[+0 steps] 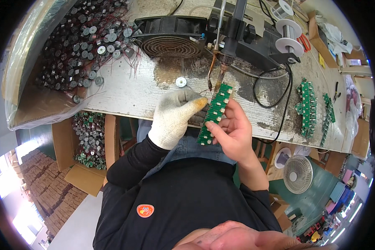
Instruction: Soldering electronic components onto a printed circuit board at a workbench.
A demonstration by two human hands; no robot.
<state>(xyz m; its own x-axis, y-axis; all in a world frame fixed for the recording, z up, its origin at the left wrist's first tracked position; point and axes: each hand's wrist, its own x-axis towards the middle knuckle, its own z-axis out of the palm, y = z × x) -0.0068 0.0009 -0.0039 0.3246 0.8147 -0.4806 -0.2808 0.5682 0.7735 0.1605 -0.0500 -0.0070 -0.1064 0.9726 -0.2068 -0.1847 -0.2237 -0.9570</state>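
- Currently, a long narrow green circuit board with pale connectors [216,113] stands aslant between both hands, its far end just beside the soldering tip.
- The bare right hand [234,133] has it gripped, thumb on the face and fingers closed behind.
- The left hand [175,112], in a white knit glove, is bunched just beside the board, thumb and forefinger drawn together; I cannot tell what they pinch, though thin wires [204,92] show near the fingertips.
- Judging by this, the work is under way: this board is in hand, many discs lie loose, and how many joints are finished cannot be made out.
- Just beyond the left knuckles lies a round white-faced disc [181,82]; beyond the board's far end hangs a dark soldering iron with a brown collar [224,62].
- Farther out and left of the gloved fingers is a heap of dark round discs with red leads [87,46]; well right of the bare fingers, stacked green boards [307,109].
- Under everything, a worn, scorched white wooden bench [133,93]; past it, behind the right fingers, a round white fan [298,174].
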